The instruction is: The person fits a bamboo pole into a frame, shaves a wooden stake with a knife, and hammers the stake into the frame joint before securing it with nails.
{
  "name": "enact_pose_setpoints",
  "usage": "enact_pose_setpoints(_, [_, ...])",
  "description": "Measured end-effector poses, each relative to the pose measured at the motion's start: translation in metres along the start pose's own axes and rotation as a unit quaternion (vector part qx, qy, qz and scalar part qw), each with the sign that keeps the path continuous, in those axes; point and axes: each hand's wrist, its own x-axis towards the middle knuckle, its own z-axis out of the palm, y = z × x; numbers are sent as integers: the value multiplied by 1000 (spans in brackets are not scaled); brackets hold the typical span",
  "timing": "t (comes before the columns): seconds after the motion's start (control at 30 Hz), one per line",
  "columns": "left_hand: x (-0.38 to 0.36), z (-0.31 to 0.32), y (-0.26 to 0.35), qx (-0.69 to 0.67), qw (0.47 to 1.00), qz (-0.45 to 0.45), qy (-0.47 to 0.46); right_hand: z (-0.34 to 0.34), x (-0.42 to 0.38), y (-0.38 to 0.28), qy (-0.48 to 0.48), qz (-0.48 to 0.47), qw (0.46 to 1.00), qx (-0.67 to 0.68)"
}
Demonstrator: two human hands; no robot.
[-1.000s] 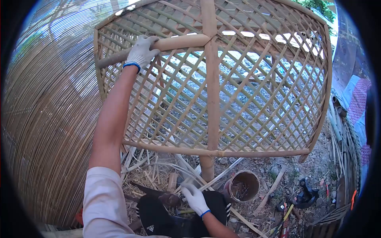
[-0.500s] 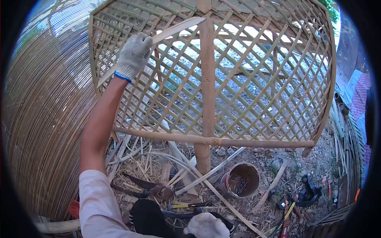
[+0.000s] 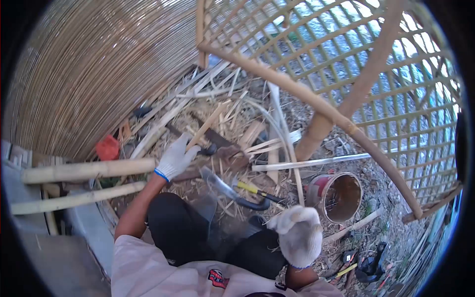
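Head view: the left hand [image 3: 175, 157] holds a strip [image 3: 208, 125] above the ground [image 3: 391, 210], its near end pinched between thumb and fingers. From the fingertips the strip's long axis runs away from the body and slants right; the far end points towards the lattice [image 3: 277, 80] without appearing to reach it. The left hand is plainly the nearer. The right hand [image 3: 300, 236] hangs beside the right knee, well apart from the strip, its fingers curled; whether they press on anything, I cannot tell.

Between the hands lies a knife [image 3: 220, 185], blade towards the left hand, dark handle towards the right, with a yellow tool [image 3: 249, 187] just beyond it. Both are in the way between the right hand and the strip. A bucket [image 3: 319, 190] stands near the right hand. Poles [image 3: 89, 171] end just beside the left wrist, near the ground's edge along the wall [image 3: 109, 74]; the lattice and its post [image 3: 363, 84] block the far right side.
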Motion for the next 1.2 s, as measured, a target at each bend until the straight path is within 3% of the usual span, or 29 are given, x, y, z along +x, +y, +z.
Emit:
enact_pose_setpoints(0.03, [-26,2,-21,-14,999,-33,-22,-6,7,7,4,15,999,-33])
enact_pose_setpoints(0.1, [-75,6,-46,-86,974,-195,-80,-24,26,35,39,43,992,-116])
enact_pose_setpoints(0.13, [-92,6,-55,-122,951,-266,-102,-40,35,53,62,77,973,-210])
enact_pose_setpoints(0.17, [-121,29,-102,-132,948,-267,-111,-45,47,63,50,115,934,-333])
enact_pose_setpoints(0.2, [-147,32,-104,-170,923,-328,-109,-50,54,75,59,169,910,-374])
enact_pose_setpoints(0.27, [-173,46,-105,-243,867,-420,-118,-82,52,110,-23,55,805,-591])
enact_pose_setpoints(0.33, [-208,79,-144,-203,892,-391,-103,-78,44,101,-89,67,750,-652])
enact_pose_setpoints(0.4, [-223,103,-152,-211,873,-437,-48,-78,38,83,-148,111,719,-670])
enact_pose_setpoints(0.47, [-240,129,-187,-145,910,-387,-31,-79,34,60,-163,101,720,-666])
enact_pose_setpoints(0.53, [-224,125,-168,-201,874,-441,-36,-76,31,24,-95,143,731,-661])
enact_pose_setpoints(0.57, [-216,117,-158,-180,871,-451,-76,-82,30,4,-78,93,707,-697])
enact_pose_setpoints(0.67, [-216,121,-191,-33,933,-333,-130,-107,26,-60,88,38,680,-727])
enact_pose_setpoints(0.73, [-214,127,-220,-36,932,-326,-156,-163,21,-91,150,6,584,-798])
enact_pose_setpoints(0.8, [-211,127,-231,-30,925,-328,-189,-207,17,-116,182,90,531,-823])
enact_pose_setpoints(0.93, [-190,103,-211,-39,903,-355,-237,-264,26,-112,90,184,510,-835])
enact_pose_setpoints(1.0, [-179,91,-187,-24,902,-370,-219,-279,40,-99,49,222,455,-861])
enact_pose_setpoints(1.03, [-184,91,-195,-66,885,-433,-157,-286,50,-94,19,241,428,-871])
enact_pose_setpoints(1.1, [-196,80,-230,-18,928,-352,-118,-320,67,-82,-48,258,344,-902])
enact_pose_setpoints(1.13, [-198,76,-240,9,946,-310,-97,-348,71,-75,-56,265,332,-903])
enact_pose_setpoints(1.2, [-190,53,-188,-45,920,-376,-102,-357,81,-66,-80,338,275,-897])
